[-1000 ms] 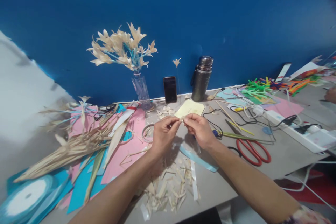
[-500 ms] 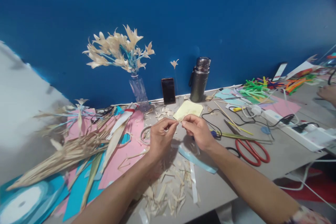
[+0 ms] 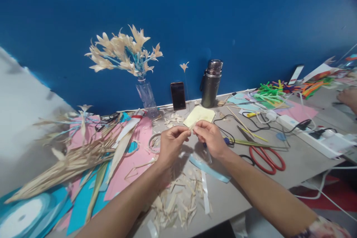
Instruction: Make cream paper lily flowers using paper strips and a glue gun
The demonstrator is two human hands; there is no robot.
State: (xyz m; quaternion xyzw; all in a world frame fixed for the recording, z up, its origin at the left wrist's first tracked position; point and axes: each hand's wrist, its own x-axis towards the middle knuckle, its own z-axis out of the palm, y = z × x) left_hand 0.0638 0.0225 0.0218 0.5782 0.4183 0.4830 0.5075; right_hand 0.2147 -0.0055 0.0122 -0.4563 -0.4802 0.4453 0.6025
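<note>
Blue wall (image 3: 178,11) backs the littered counter (image 3: 223,208). Between the left hand (image 3: 172,144) and right hand (image 3: 211,138), equally near, a pale piece (image 3: 191,127) is pinched by both grips; its long axis is unclear.

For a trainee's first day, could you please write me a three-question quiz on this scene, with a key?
1. True or false: the red-handled scissors lie to the right of the right hand.
2. Which stands upright near the blue wall?
a) the ribbon spool
b) the metal flask
c) the power strip
3. What do the left hand and the right hand hold at their fingertips?

Key:
1. True.
2. b.
3. A small pale piece; it is too small to identify further.
</note>
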